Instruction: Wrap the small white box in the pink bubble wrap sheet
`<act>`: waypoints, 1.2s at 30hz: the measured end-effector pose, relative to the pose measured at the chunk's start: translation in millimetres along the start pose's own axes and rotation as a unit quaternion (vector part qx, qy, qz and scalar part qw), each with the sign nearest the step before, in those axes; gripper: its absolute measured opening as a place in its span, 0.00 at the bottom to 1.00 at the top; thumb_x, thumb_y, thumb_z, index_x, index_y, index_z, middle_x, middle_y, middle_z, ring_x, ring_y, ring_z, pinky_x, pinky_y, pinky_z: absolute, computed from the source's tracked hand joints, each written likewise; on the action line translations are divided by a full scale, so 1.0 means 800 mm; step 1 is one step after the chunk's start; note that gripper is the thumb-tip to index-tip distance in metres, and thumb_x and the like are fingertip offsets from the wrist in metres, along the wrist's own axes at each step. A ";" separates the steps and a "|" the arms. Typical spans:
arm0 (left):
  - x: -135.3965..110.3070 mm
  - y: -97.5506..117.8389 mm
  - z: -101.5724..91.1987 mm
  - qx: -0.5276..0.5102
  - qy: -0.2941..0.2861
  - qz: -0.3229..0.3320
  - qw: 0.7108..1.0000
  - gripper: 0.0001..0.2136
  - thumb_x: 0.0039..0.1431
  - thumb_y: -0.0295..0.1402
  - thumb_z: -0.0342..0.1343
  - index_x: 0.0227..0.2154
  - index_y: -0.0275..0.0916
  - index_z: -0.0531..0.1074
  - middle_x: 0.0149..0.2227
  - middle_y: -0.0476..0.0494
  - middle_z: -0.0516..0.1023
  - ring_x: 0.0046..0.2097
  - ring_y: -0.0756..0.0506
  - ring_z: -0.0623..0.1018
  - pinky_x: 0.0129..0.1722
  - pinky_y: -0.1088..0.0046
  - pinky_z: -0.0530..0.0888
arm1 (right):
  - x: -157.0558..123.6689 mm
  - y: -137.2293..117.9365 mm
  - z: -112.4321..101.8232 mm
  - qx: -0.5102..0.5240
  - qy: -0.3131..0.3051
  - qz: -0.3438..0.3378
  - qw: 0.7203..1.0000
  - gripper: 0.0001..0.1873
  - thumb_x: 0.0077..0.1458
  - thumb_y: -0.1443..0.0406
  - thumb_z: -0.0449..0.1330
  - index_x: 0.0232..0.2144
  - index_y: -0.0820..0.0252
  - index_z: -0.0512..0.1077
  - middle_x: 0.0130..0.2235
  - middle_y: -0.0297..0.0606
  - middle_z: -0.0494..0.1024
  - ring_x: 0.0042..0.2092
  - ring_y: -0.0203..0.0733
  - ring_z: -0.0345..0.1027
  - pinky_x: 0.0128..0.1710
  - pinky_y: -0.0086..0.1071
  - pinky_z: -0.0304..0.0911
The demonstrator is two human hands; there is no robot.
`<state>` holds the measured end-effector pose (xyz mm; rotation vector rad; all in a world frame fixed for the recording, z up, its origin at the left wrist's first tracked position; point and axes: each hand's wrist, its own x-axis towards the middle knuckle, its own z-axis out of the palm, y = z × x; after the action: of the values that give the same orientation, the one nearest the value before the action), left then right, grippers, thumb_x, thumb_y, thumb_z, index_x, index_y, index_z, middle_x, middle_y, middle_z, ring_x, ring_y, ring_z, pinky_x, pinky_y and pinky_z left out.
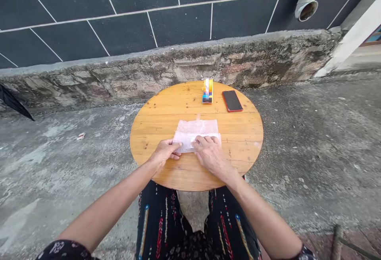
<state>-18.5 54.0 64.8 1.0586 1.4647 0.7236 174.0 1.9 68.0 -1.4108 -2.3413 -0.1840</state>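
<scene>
A pale pink, translucent sheet of bubble wrap (197, 126) lies folded on the round wooden table, with its thicker, whiter fold toward me. At the left end of that fold, my left hand (166, 150) is closed, its thumb on top and its fingers at the edge. My right hand (210, 151) rests over the right part, its fingers bent together and gripping the wrap. A small whitish patch shows beside the right fingertips; I cannot tell what it is. Whatever may lie inside the fold is hidden.
A yellow and blue tape dispenser (207, 91) stands at the far side of the table (157, 113). To its right lies a red-edged phone (232, 101). Behind are a low stone ledge (133, 75) and a dark tiled wall. My knees are under the near table edge.
</scene>
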 end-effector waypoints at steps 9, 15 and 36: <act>0.003 0.003 0.018 0.049 0.067 0.023 0.996 0.27 0.50 0.26 0.63 0.53 0.35 0.62 0.24 0.53 0.74 0.18 0.53 0.72 0.16 0.81 0.70 | 0.001 0.001 0.003 -0.012 0.001 -0.005 1.000 0.08 0.61 0.68 0.54 0.42 0.58 0.71 0.47 0.43 0.74 0.45 0.49 0.64 0.43 0.42 0.53; -0.001 0.004 0.023 0.041 0.095 0.015 0.995 0.35 0.52 0.26 0.61 0.61 0.34 0.52 0.25 0.54 0.72 0.18 0.54 0.70 0.16 0.81 0.69 | 0.001 0.001 0.004 -0.016 -0.001 -0.009 1.000 0.09 0.62 0.68 0.53 0.42 0.59 0.71 0.46 0.43 0.74 0.45 0.48 0.64 0.43 0.42 0.53; -0.001 0.005 0.033 -0.051 0.033 0.036 0.998 0.15 0.44 0.37 0.65 0.33 0.32 0.75 0.25 0.45 0.78 0.23 0.51 0.74 0.18 0.80 0.69 | 0.004 -0.001 0.006 -0.029 -0.014 -0.006 0.999 0.08 0.63 0.67 0.53 0.41 0.58 0.71 0.46 0.42 0.74 0.44 0.47 0.62 0.43 0.41 0.50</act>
<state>8.0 51.6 63.7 1.0227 1.4356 0.8823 171.2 5.6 65.2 -1.4353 -2.3851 -0.2392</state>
